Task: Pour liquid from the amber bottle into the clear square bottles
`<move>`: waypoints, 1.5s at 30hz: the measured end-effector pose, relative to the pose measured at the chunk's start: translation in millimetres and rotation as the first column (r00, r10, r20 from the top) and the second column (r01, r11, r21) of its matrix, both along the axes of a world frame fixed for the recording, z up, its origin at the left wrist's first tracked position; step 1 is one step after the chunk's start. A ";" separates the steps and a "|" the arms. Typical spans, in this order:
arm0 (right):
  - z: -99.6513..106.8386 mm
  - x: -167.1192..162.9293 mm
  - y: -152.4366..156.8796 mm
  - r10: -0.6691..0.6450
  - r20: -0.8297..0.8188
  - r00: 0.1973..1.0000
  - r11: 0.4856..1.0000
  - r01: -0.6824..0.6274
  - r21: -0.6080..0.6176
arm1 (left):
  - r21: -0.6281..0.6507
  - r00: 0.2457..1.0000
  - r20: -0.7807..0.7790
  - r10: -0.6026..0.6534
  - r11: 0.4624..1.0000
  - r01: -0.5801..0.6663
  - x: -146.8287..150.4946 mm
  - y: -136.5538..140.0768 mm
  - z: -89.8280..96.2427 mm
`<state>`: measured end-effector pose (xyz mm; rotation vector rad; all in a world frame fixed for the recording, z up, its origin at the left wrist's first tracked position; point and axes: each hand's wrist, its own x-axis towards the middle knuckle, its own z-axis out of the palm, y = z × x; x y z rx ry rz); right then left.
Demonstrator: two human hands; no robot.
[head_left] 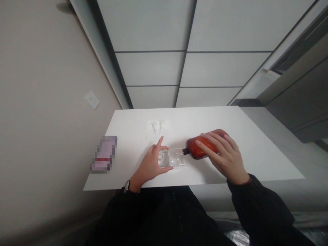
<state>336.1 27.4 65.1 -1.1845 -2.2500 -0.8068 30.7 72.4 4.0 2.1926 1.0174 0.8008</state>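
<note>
My left hand (152, 162) grips the left end of a clear plastic case (177, 158) on the table, thumb on the near edge and fingers on the far edge. Round shapes show in the case. In my right hand (227, 155) is a red bottle (205, 145) with a black tip (186, 151), fingers wrapped over its top side. The bottle lies tipped over, its tip pointing left above the right part of the case. Whether anything comes out of the tip, I cannot tell.
Beyond my left hand, small white pieces (156, 127) lie on what looks like a clear sheet. A blurred-out pink item (105, 153) is at the left edge of the white table (133, 118). A wall with a socket (92, 100) stands on the left, panelled doors (153, 68) behind.
</note>
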 end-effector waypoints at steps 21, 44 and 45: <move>0.8 4.2 -0.1 0.000 0.049 0.999 1.000 0.000 0.013 | 0.003 1.000 -0.007 -0.008 1.000 0.008 0.0 0.2 -1.3; 7.8 6.3 4.0 0.003 0.047 0.999 1.000 -0.003 0.004 | -0.004 1.000 -0.021 -0.016 1.000 0.016 1.0 -0.6 4.6; 8.2 6.5 4.6 0.001 0.048 0.999 1.000 -0.001 0.002 | -0.004 1.000 -0.021 -0.017 1.000 0.017 0.9 -0.2 4.7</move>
